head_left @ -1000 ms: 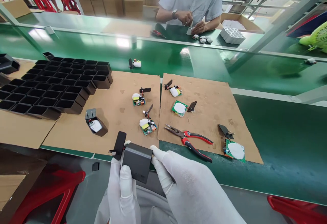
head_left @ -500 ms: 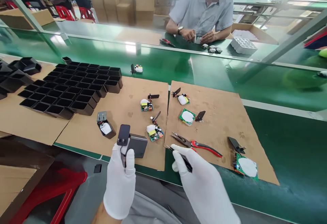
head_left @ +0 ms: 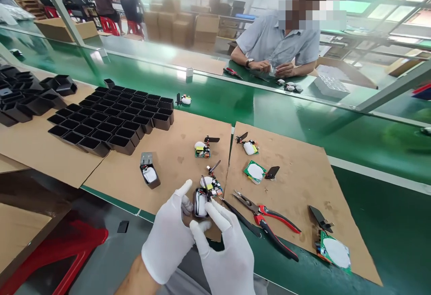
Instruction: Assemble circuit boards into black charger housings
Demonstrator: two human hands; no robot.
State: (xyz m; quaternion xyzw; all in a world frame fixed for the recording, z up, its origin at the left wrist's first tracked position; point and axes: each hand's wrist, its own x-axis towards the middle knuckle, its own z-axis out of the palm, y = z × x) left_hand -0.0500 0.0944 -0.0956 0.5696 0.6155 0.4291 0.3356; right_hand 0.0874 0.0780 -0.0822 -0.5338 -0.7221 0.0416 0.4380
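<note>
Partly covered, illegible black casing (head_left: 195, 202)

Premises: an electronics assembly workshop, of factory-floor type. Evidence is as follows. A long green desk (head_left: 370, 191) bears cardboard sheets (head_left: 286, 151), with red-and-black pliers (head_left: 256, 210) lying partly on one of them. Circuit boards (head_left: 336, 252) with small black parts attached lie to the right of, beyond and to the left of the pliers. Further left of the pliers, black housings (head_left: 101, 124) stand in close rows, open ends up. Well beyond the pliers, a co-worker (head_left: 267, 39) in a short-sleeved shirt handles small parts. Farther beyond are stacked cardboard boxes (head_left: 178, 28) and people (head_left: 130, 5) seated on red stools (head_left: 108, 25).
</note>
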